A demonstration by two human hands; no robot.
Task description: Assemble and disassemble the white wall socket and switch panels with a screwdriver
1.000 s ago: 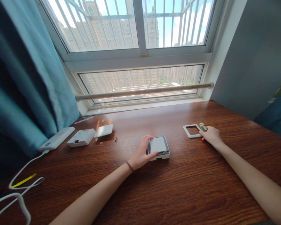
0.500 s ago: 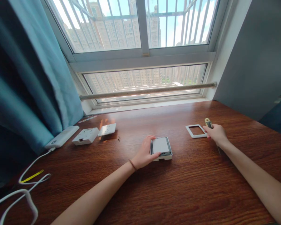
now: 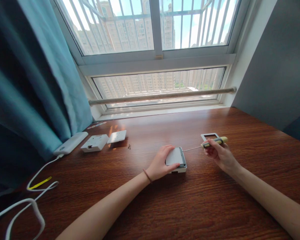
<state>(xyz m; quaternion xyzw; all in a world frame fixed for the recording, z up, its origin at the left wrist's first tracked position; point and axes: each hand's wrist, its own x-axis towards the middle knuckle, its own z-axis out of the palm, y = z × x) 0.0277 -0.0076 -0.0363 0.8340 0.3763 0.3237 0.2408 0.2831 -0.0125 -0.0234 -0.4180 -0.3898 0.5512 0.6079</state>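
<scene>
My left hand [image 3: 162, 162] grips a wall switch [image 3: 174, 156] that rests on a white mounting box [image 3: 181, 169] on the table. Its fingers lie over the far edge and its thumb along the near edge. My right hand [image 3: 220, 155] is closed round a yellow and black screwdriver [image 3: 214, 142]. The thin shaft points left, and its tip is at the right edge of the switch; whether it touches there I cannot tell. Behind the screwdriver lies a white square frame [image 3: 205, 136], partly hidden by the handle and my fingers.
On the left stand another white box [image 3: 95, 143] and a white plate [image 3: 117, 137], with small screws [image 3: 129, 146] nearby. A white power bank [image 3: 71, 144] with a white cable [image 3: 43, 163] lies by the blue curtain [image 3: 75, 100]. A yellow strip [image 3: 41, 183] touches the cable.
My right hand has swung the screwdriver round, so its shaft now reaches left to the switch's edge. My left hand still holds the switch. The view has shifted slightly.
</scene>
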